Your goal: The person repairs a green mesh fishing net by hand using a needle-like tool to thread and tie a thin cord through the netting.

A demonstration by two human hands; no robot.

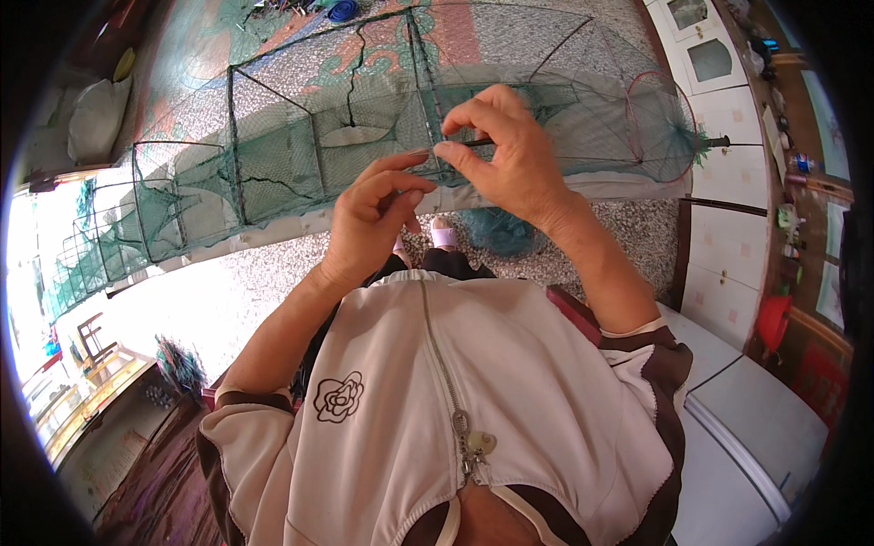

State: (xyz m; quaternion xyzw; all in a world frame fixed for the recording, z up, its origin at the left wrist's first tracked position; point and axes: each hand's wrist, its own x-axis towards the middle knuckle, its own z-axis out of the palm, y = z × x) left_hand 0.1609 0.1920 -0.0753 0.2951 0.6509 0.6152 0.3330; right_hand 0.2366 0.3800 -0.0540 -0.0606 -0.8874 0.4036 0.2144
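two hands: right hand (510, 150) pinches one green net trap (300, 146); left hand (373, 218) curled.

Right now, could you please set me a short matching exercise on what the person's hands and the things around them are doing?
Column one:
1. right hand
2. left hand
3. green folding net trap
4. red bucket

Column two:
A. stretched across the speckled floor, running off to the left
B. pinching a thin dark rod at the trap's mesh
C. by the white cabinets on the right
D. curled just below the other hand, fingers at the netting

Pairs: 1-B, 2-D, 3-A, 4-C
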